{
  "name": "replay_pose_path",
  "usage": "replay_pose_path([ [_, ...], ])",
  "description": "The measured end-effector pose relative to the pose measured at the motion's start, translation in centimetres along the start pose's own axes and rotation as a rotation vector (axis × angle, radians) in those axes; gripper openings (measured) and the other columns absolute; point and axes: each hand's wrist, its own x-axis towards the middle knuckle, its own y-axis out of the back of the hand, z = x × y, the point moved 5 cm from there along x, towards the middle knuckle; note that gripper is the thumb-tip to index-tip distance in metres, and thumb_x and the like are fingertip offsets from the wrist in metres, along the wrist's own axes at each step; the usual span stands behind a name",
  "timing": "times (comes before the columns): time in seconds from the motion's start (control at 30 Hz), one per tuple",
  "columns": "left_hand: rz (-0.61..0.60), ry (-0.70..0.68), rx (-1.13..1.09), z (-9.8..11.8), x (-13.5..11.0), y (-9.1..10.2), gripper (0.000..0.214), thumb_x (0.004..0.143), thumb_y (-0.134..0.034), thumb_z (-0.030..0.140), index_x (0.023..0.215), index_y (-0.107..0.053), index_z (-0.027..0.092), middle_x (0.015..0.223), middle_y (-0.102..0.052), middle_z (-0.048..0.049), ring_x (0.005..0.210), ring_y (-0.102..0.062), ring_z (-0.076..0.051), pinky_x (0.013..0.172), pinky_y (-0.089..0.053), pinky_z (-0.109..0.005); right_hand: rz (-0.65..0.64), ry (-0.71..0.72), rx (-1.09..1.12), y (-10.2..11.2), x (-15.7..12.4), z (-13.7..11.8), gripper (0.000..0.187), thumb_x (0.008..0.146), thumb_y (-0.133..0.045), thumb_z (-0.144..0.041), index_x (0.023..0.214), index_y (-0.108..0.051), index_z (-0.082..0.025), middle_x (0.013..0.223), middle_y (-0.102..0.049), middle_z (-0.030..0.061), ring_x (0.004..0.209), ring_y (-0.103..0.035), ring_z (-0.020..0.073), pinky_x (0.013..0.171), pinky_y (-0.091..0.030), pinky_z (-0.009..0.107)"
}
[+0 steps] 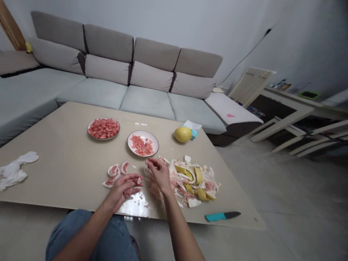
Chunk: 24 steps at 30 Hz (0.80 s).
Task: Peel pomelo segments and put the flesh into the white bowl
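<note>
My left hand is curled around a pink pomelo segment just above the table's front edge. My right hand hovers beside it with fingers pinched together; what they hold is too small to make out. Several unpeeled pink segments lie just left of my hands. A pile of yellow rind and white pith sits to the right of my right hand. Behind my hands stands a white plate with some peeled pink pieces, and further left a fuller plate.
A whole yellow pomelo rests by a tissue pack at the back right. A teal-handled knife lies near the front right edge. Crumpled white tissues lie far left. A grey sofa stands behind the beige table.
</note>
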Motion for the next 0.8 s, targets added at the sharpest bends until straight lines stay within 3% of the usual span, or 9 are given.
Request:
replay_pose_path([
  [0.1,0.066,-0.04,0.038,0.2,0.3,0.5,0.029,0.071,-0.077,0.025,0.097,-0.069,0.013,0.112,-0.069,-0.0134,0.092,-0.067,-0.021,0.078,-0.055,-0.029,0.007,0.07,-0.069,-1.1,4.2,-0.4,0.02,0.079,-0.063,-0.032,0.09,-0.073,-0.02,0.094,-0.074,0.0073,0.088,-0.067,0.0232,0.084,-0.052,0.039],
  [0.2,0.129,-0.089,0.083,0.5,0.4,0.9,0.03,0.068,-0.079,0.028,0.092,-0.071,0.014,0.108,-0.07,-0.012,0.09,-0.068,-0.02,0.077,-0.055,-0.029,-0.016,0.142,-0.11,-1.8,5.7,-1.5,0.02,0.074,-0.067,-0.025,0.093,-0.073,-0.021,0.109,-0.07,0.0077,0.109,-0.06,0.0251,0.1,-0.042,0.041],
  [0.27,0.165,-0.127,0.121,0.8,0.4,0.9,0.031,0.067,-0.08,0.031,0.091,-0.071,0.014,0.1,-0.072,-0.0107,0.09,-0.068,-0.021,0.08,-0.055,-0.03,-0.032,0.176,-0.129,-1.8,4.5,-2.3,0.021,0.074,-0.067,-0.023,0.095,-0.073,-0.022,0.114,-0.068,0.0078,0.115,-0.055,0.0251,0.104,-0.037,0.041],
  [0.4,0.226,-0.234,0.228,1.4,0.3,0.8,0.03,0.066,-0.08,0.035,0.087,-0.071,0.015,0.088,-0.071,-0.0068,0.085,-0.068,-0.021,0.082,-0.055,-0.034,-0.135,0.124,-0.123,-1.3,-1.6,-3.3,0.017,0.085,-0.059,-0.027,0.093,-0.072,-0.023,0.094,-0.072,0.0059,0.09,-0.065,0.0209,0.085,-0.049,0.035],
  [0.53,0.254,-0.376,0.426,1.9,0.2,0.5,0.025,0.065,-0.078,0.035,0.081,-0.071,0.016,0.089,-0.07,-0.0067,0.086,-0.065,-0.022,0.081,-0.053,-0.035,-0.146,0.043,-0.059,-1.1,-6.3,-3.5,0.015,0.085,-0.06,-0.026,0.093,-0.072,-0.021,0.093,-0.071,0.0055,0.09,-0.064,0.0196,0.083,-0.049,0.031],
  [0.67,0.251,-0.497,0.608,2.4,-0.3,0.0,0.015,0.069,-0.075,0.029,0.078,-0.072,0.018,0.088,-0.071,-0.007,0.089,-0.064,-0.021,0.086,-0.049,-0.033,-0.092,0.055,-0.04,-1.4,-7.2,-3.6,0.016,0.083,-0.063,-0.023,0.097,-0.071,-0.022,0.096,-0.068,0.0052,0.088,-0.063,0.0191,0.082,-0.049,0.031],
  [0.8,0.228,-0.454,0.597,2.5,-0.5,-0.2,0.014,0.068,-0.076,0.024,0.081,-0.073,0.019,0.086,-0.072,-0.0054,0.084,-0.064,-0.021,0.08,-0.049,-0.03,-0.108,0.177,-0.085,-1.4,-7.2,-4.0,0.023,0.084,-0.062,-0.019,0.104,-0.07,-0.027,0.101,-0.065,0.0059,0.093,-0.061,0.0199,0.084,-0.049,0.033],
])
